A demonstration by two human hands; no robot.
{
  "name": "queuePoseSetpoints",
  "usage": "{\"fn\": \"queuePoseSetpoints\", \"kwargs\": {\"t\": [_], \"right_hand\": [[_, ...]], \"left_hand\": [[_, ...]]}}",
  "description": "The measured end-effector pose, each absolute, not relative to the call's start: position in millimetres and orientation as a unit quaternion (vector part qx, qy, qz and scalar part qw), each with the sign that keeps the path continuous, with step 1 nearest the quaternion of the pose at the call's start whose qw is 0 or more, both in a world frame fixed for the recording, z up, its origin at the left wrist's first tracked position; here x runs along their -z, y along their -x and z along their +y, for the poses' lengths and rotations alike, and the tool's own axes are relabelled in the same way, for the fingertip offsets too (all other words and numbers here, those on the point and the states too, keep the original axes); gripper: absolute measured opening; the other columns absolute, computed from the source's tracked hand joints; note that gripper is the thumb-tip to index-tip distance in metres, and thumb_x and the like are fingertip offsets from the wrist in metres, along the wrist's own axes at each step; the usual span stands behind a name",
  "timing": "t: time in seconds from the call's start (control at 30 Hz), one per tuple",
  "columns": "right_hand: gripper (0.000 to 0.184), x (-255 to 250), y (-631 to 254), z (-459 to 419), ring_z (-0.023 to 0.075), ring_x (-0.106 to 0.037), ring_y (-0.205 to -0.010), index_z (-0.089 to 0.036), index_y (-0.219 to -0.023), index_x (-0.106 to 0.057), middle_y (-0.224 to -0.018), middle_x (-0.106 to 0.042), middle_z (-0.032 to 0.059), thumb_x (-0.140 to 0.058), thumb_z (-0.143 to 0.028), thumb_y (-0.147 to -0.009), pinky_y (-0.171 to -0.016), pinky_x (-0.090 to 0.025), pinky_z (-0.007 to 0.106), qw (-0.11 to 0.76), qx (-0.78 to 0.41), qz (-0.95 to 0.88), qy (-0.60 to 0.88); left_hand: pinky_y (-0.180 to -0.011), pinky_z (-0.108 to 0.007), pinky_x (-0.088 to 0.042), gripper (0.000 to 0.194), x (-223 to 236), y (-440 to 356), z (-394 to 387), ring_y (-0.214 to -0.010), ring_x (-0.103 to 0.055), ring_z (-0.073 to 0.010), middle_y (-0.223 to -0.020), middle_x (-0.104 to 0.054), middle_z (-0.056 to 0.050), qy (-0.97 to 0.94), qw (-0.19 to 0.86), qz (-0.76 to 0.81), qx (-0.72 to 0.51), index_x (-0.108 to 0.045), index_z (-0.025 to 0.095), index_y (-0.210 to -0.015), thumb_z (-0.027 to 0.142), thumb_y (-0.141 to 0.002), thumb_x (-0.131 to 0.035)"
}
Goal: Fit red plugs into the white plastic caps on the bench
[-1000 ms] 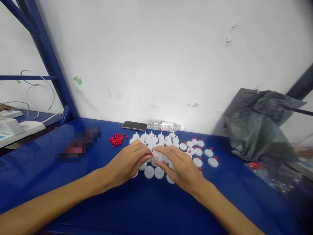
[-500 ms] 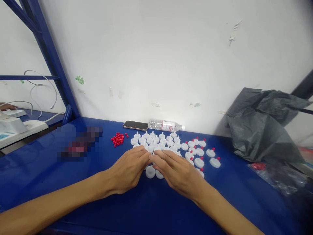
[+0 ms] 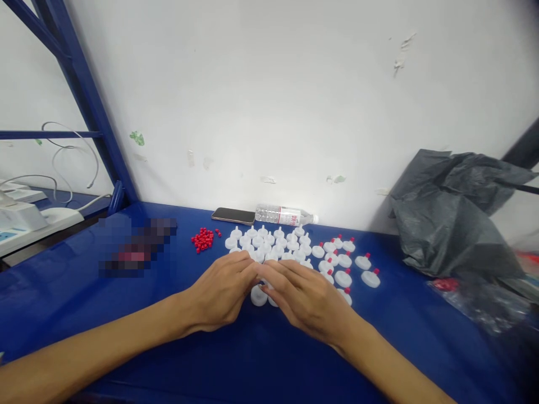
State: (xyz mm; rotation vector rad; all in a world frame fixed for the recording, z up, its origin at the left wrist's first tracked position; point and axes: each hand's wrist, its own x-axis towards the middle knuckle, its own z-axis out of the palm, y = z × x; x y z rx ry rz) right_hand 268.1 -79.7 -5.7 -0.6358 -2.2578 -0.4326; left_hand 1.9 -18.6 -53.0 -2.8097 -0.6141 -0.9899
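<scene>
My left hand (image 3: 223, 289) and my right hand (image 3: 305, 294) meet at the fingertips over the near side of a cluster of white plastic caps with narrow nozzles (image 3: 268, 247). Both hands are closed, fingers bent inward; whatever they pinch is hidden behind the fingers. Just below the fingertips a round white cap (image 3: 259, 295) lies on the blue table (image 3: 252, 359). Right of my right hand stand several white caps with red tips on their nozzles (image 3: 343, 278). Beyond my left hand is a pile of small red tips (image 3: 202, 239).
Along the wall lie a phone (image 3: 233, 215) and a clear water bottle (image 3: 286, 215). A grey plastic bag (image 3: 450, 207) rests at the right, with clear plastic wrapping (image 3: 475, 303) below it. Blue metal framing (image 3: 88, 95) and a white power strip (image 3: 59, 216) are at the left.
The fingers of my right hand have shifted slightly, with the thumb bending under and closer to the left fingertips. The caps and red tips stay where they were.
</scene>
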Motion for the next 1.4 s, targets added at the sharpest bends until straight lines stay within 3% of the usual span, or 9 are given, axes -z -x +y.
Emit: {"fn": "queuePoseSetpoints", "kwargs": {"t": [0.13,0.3,0.43,0.53,0.63,0.77,1.07,1.27,1.4], "right_hand": [[0.031,-7,-279,-71,0.0330,-0.101,-0.121,-0.028,-0.144,-0.090,-0.135,-0.102,0.0109,-0.075,-0.016,-0.120,-0.112,-0.087,0.046,0.416,0.155,-0.852,0.277],[0.014,-10,-321,-52,0.0338,-0.101,-0.113,-0.028,-0.122,-0.086,-0.127,-0.101,0.0105,-0.075,-0.022,-0.119,-0.100,-0.086,0.045,0.468,0.167,-0.775,0.391],[0.019,-2,-354,-35,0.0394,-0.097,-0.127,-0.028,-0.111,-0.089,-0.138,-0.099,0.0149,-0.074,-0.035,-0.121,-0.109,-0.082,0.057,0.427,0.183,-0.754,0.464],[0.024,3,-367,-25,0.0393,-0.093,-0.118,-0.029,-0.104,-0.092,-0.127,-0.097,0.0140,-0.079,-0.043,-0.119,-0.104,-0.081,0.061,0.384,0.189,-0.763,0.483],[0.022,4,-371,-22,0.0367,-0.090,-0.106,-0.028,-0.100,-0.093,-0.109,-0.094,0.0102,-0.080,-0.038,-0.115,-0.096,-0.078,0.058,0.336,0.165,-0.776,0.507],[0.023,2,-372,-23,0.0366,-0.088,-0.106,-0.029,-0.091,-0.093,-0.105,-0.096,0.0090,-0.082,-0.037,-0.110,-0.095,-0.074,0.055,0.288,0.135,-0.784,0.533],[0.017,3,-372,-24,0.0371,-0.088,-0.110,-0.031,-0.091,-0.096,-0.108,-0.098,0.0085,-0.088,-0.031,-0.106,-0.097,-0.071,0.051,0.262,0.117,-0.783,0.552],[0.023,-12,-361,-30,0.0424,-0.090,-0.121,-0.028,-0.105,-0.102,-0.116,-0.101,0.0117,-0.083,-0.036,-0.116,-0.113,-0.070,0.060,0.199,0.050,-0.767,0.607],[0.022,-18,-354,-32,0.0471,-0.090,-0.121,-0.029,-0.103,-0.102,-0.105,-0.100,0.0120,-0.085,-0.035,-0.115,-0.111,-0.070,0.063,0.176,0.027,-0.764,0.620]], "left_hand": [[-0.088,-0.046,-0.056,0.033,28,4,-8,-0.084,-0.064,-0.0284,-0.096,-0.077,-0.004,0.887,0.024,-0.229,0.399,-0.066,0.029,-0.110,0.024,-0.131,-0.042],[-0.110,-0.050,-0.052,0.030,0,28,14,-0.090,-0.067,-0.0276,-0.096,-0.083,-0.002,0.831,0.030,-0.445,0.333,-0.075,0.024,-0.127,0.030,-0.130,-0.046],[-0.123,-0.058,-0.051,0.029,-7,42,33,-0.112,-0.073,-0.0345,-0.114,-0.089,-0.013,0.815,0.062,-0.526,0.236,-0.079,0.021,-0.121,0.021,-0.125,-0.050],[-0.126,-0.060,-0.053,0.026,-2,47,43,-0.133,-0.072,-0.0408,-0.135,-0.088,-0.021,0.814,0.070,-0.538,0.210,-0.084,0.018,-0.119,0.021,-0.122,-0.058],[-0.126,-0.061,-0.055,0.028,5,52,50,-0.135,-0.070,-0.0415,-0.140,-0.085,-0.022,0.811,0.049,-0.545,0.207,-0.087,0.015,-0.122,0.020,-0.123,-0.060],[-0.126,-0.063,-0.057,0.030,12,58,58,-0.134,-0.069,-0.0422,-0.143,-0.083,-0.023,0.815,0.036,-0.544,0.199,-0.090,0.014,-0.125,0.021,-0.122,-0.061],[-0.123,-0.057,-0.059,0.028,18,69,73,-0.130,-0.070,-0.0377,-0.140,-0.087,-0.020,0.834,0.038,-0.516,0.190,-0.093,0.015,-0.125,0.019,-0.122,-0.066],[-0.128,-0.061,-0.058,0.032,14,62,77,-0.143,-0.076,-0.0440,-0.145,-0.091,-0.021,0.830,0.031,-0.540,0.138,-0.097,0.017,-0.130,0.018,-0.122,-0.066],[-0.130,-0.059,-0.057,0.028,11,56,73,-0.146,-0.078,-0.0439,-0.146,-0.093,-0.021,0.828,0.042,-0.542,0.139,-0.096,0.016,-0.131,0.019,-0.121,-0.070]]}}
